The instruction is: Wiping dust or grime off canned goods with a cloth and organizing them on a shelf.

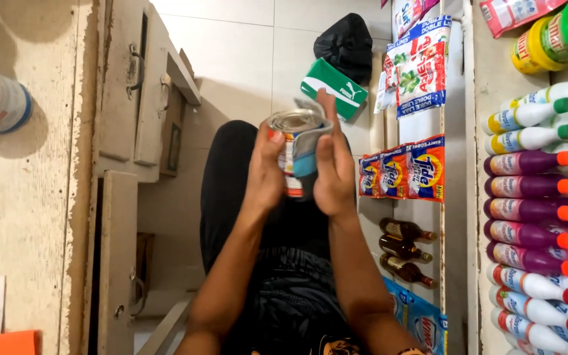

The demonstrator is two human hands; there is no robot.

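A metal tin can [296, 150] with a colourful paper label is held up in front of me, its silver top facing the camera. My left hand [264, 172] grips its left side. My right hand [334, 164] presses a grey-blue cloth [309, 146] against the can's right side, fingers pointing upward. Both forearms rise from the bottom of the view over my dark shorts.
Shelves on the right carry rows of purple and white bottles [540, 210], detergent packets [402, 172] and brown bottles [405, 248]. A green box [333, 89] and a black bag [346, 45] lie on the tiled floor. A worn wooden counter with drawers [126, 98] stands at left.
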